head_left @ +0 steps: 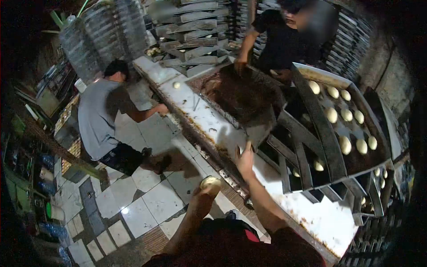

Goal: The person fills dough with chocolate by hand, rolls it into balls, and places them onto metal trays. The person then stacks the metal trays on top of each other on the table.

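My left hand [209, 190] is low in front of me, over the floor beside the work table. Its fingers curl round a pale, rounded piece of dough [211, 181]. My right hand [244, 161] reaches over the white table top [213, 122], with thumb and a finger apart and nothing plainly held. It is close to the near corner of a large tray of brown, crumbly filling [249, 100]. One dough ball [176, 85] lies farther along the table. To the right, a metal tray [322, 69] bearing several oval dough pieces [346, 115] tops a stack of trays.
A co-worker in dark clothes [282, 44] stands across the table, one hand in the filling. Another person in a grey shirt [100, 115] bends at the left, a hand at the table edge. Stacked trays [191, 33] line the back. White floor tiles [142, 213] lie below.
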### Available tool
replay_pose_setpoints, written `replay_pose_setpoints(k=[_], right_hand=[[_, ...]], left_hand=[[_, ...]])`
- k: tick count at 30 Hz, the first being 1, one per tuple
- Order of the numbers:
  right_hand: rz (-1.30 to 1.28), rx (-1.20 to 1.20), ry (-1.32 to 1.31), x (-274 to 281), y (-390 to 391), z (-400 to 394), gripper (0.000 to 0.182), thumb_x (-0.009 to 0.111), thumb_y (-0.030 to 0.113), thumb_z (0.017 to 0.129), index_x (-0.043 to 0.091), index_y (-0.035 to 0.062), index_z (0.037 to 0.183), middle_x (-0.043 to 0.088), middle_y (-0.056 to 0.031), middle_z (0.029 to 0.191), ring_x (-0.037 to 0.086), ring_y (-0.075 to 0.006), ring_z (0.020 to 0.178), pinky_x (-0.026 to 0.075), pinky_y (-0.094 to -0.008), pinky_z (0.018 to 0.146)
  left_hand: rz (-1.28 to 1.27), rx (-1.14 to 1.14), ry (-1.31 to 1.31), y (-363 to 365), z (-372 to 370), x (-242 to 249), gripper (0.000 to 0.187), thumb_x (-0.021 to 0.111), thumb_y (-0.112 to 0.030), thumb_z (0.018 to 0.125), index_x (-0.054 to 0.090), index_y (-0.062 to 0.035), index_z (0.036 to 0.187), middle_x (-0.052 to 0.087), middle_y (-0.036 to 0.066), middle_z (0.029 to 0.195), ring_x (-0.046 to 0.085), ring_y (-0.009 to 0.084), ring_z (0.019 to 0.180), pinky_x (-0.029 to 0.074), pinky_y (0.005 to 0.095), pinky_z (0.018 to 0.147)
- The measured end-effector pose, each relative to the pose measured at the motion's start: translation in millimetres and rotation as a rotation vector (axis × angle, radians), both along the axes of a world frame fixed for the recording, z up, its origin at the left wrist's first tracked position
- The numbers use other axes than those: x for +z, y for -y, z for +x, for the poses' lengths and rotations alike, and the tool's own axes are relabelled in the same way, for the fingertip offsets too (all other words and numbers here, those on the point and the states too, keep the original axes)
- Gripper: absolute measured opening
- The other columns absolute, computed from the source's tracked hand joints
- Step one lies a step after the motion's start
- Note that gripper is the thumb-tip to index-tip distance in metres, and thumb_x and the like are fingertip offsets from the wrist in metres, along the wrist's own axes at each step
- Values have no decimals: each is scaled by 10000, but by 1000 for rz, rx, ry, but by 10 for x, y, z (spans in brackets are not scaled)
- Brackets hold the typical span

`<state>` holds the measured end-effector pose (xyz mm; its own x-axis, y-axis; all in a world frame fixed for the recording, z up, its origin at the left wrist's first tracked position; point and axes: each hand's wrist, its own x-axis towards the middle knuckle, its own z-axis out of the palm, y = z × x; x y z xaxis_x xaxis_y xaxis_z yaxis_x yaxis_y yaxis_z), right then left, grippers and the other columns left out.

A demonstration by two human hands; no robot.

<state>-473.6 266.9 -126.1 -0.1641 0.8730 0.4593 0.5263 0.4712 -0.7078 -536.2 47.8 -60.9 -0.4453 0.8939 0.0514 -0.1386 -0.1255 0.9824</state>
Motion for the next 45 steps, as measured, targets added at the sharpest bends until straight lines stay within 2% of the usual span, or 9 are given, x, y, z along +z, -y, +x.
replay_pose_setpoints(k=[6, 12, 15, 21, 23, 26, 28, 40, 45], right_hand=[[-414, -192, -735, -638, -934, -467, 364, 430, 250, 891, 462, -10, 1144, 522, -173, 1117, 486, -265, 971, 388, -358, 883], [39, 62, 115, 426, -291, -574, 387, 490, -9, 762, 445, 40, 1144, 557, -288, 858, 547, -488, 667, 462, -501, 592], [-179, 78, 267, 844, -830, -723, 329, 512, 77, 828, 510, 54, 1156, 618, -239, 883, 627, -370, 740, 508, -420, 646], [217, 13, 1363, 931, -1589, -1218, 366, 547, 194, 786, 549, 30, 1114, 637, -144, 814, 619, -237, 648, 511, -349, 557], [230, 50, 1492, 906, -1618, -1352, 389, 559, 233, 772, 563, 22, 1100, 643, -113, 791, 616, -192, 617, 513, -326, 527], [22, 95, 1300, 596, -1630, -1341, 349, 543, 241, 788, 586, 30, 1063, 648, -122, 771, 625, -205, 600, 507, -331, 496], [-134, 122, 1099, 729, -1479, -1329, 302, 521, 229, 811, 603, 42, 1033, 649, -147, 761, 636, -240, 598, 500, -348, 479], [266, -42, 259, 260, -630, -708, 576, 436, -128, 662, 513, 36, 1209, 597, -205, 939, 573, -338, 866, 471, -370, 774], [-345, -38, 132, -432, -685, -377, 457, 402, -120, 723, 521, -24, 1154, 590, -217, 883, 564, -348, 816, 456, -375, 727]], left_hand=[[-166, 112, 366, -653, -325, -565, 368, 571, -124, 848, 453, -9, 1177, 544, 110, 1053, 530, 174, 927, 443, 273, 778], [147, -42, 456, -1561, -607, -945, 327, 524, -95, 856, 454, -12, 1164, 532, 97, 1090, 512, 168, 930, 431, 308, 795], [333, -433, 1499, -1742, -883, -943, 380, 408, -23, 851, 416, 22, 1228, 480, 134, 1220, 459, 266, 1124, 331, 366, 1002], [-300, -414, 1518, -2260, -1759, -783, 383, 490, -57, 820, 441, 28, 1190, 467, 152, 1223, 456, 285, 1137, 334, 366, 1018], [-178, -397, 753, -2358, -1866, -828, 364, 508, -33, 814, 458, 28, 1170, 499, 147, 1167, 491, 271, 1071, 386, 358, 936], [56, -301, -403, -2556, -2036, -640, 339, 536, 4, 805, 484, 28, 1139, 547, 140, 1083, 544, 250, 971, 464, 346, 814], [-243, -216, 1121, -2757, -2039, -543, 231, 541, -129, 861, 535, -42, 1075, 576, 81, 1010, 551, 165, 939, 472, 281, 763], [-49, -306, 1121, -2953, -2133, 215, 325, 481, -206, 883, 473, 43, 1090, 465, 169, 1165, 430, 267, 1132, 338, 451, 1007], [104, -484, 980, -2553, -1950, 271, 470, 493, -71, 803, 378, -3, 1254, 466, 175, 1192, 483, 284, 1097, 340, 471, 1004]])
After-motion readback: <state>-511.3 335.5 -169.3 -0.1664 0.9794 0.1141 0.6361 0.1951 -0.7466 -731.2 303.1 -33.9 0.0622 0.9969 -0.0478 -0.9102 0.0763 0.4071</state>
